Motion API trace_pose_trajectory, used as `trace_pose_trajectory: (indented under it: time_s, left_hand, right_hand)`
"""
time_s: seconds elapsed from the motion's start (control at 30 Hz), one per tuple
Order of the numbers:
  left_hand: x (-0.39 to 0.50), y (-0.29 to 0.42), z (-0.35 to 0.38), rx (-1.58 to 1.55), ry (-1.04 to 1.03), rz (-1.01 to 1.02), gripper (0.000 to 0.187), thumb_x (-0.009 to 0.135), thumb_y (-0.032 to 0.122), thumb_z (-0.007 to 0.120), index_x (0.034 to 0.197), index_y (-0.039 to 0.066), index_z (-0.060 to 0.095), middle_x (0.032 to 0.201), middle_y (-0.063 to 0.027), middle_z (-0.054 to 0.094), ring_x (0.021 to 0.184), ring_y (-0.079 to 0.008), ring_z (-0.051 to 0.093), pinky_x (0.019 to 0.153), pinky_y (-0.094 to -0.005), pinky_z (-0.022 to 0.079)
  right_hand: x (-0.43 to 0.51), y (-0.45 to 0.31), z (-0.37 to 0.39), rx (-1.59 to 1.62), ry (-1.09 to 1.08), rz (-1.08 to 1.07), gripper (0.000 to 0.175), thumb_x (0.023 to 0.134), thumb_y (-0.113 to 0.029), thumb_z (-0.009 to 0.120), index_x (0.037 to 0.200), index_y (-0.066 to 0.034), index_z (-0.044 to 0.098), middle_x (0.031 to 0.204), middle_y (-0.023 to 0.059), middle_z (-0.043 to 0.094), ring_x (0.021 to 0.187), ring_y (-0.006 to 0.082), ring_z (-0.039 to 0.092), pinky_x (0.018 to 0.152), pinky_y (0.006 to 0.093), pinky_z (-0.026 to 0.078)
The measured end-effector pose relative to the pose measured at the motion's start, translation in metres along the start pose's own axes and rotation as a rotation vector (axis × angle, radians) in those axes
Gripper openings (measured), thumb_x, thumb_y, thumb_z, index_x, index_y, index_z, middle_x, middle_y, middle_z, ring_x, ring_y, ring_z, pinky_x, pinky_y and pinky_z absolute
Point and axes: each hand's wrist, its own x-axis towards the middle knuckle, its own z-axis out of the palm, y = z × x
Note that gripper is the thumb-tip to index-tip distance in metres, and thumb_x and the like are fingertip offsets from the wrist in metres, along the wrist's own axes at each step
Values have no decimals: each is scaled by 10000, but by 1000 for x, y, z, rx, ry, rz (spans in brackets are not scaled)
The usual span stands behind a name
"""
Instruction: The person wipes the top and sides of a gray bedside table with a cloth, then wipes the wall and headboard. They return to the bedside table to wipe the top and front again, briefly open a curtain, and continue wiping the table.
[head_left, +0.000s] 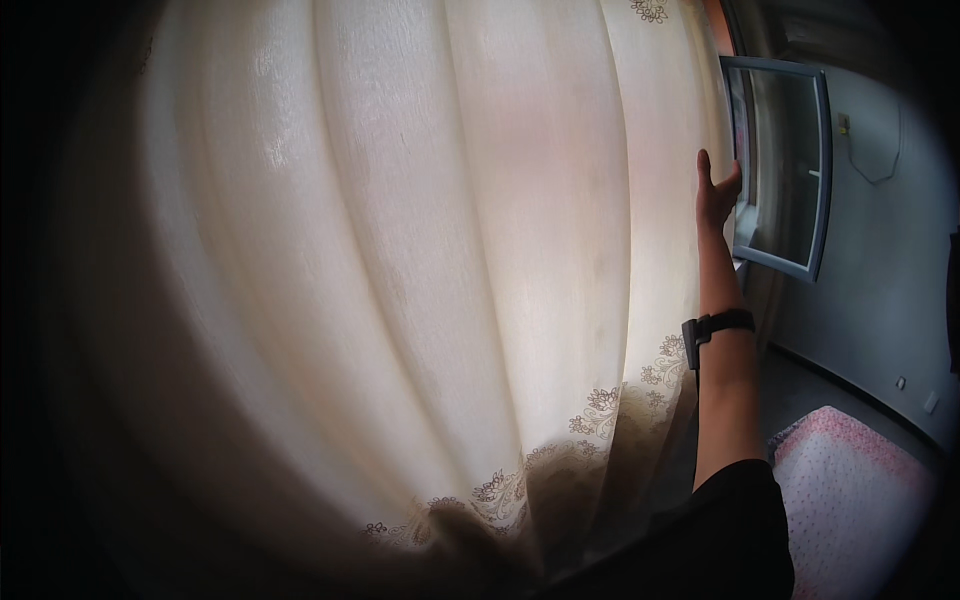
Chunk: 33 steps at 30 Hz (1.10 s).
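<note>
My right hand reaches forward at the right edge of a pale, sheer curtain. Two digits stand apart in a V, with no object visible between them; whether the hand touches the cloth cannot be made out. The curtain hangs in long vertical folds and bears brown floral embroidery near its hem. Just beyond the hand, a grey-framed window sash is swung open into the room. A black strap with a small device circles my forearm below a black sleeve. My left hand is out of view.
A bed or table cover, white with pink patterning, lies at lower right. Behind it runs a pale wall with a dark baseboard. A socket with a hanging cable is fixed to the wall. Dark shapes show through the curtain's lower part.
</note>
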Motion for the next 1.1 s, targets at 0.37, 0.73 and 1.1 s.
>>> trace_pose_trajectory:
  time_s: [0.37, 0.73, 1.1]
  left_hand:
    - [18, 20, -5, 279, -51, 94, 551, 990, 234, 544, 1459, 36, 336, 1414, -177, 459, 1248, -262, 495, 1042, -368, 405]
    - [-13, -14, -15, -8, 88, 97, 572, 971, 286, 576, 1459, 74, 364, 1364, -155, 523, 1232, -235, 517, 1039, -360, 404]
    - [-65, 59, 67, -168, 138, 171, 578, 968, 230, 581, 1454, 37, 335, 1447, -166, 426, 1268, -253, 477, 1054, -358, 390]
  right_hand:
    - [-25, 127, 48, -220, -501, 520, 1061, 724, -424, 796, 1488, 15, 204, 1482, 226, 352, 1318, 334, 428, 1079, 383, 376]
    - [-247, -118, 109, 698, -947, 467, 516, 845, -274, 671, 1248, 22, 542, 1338, 185, 509, 1215, 287, 511, 998, 351, 424]
    - [-331, -362, 21, 1312, -1050, 2, 520, 859, -286, 660, 1264, 9, 519, 1359, 190, 474, 1243, 299, 482, 1011, 394, 412]
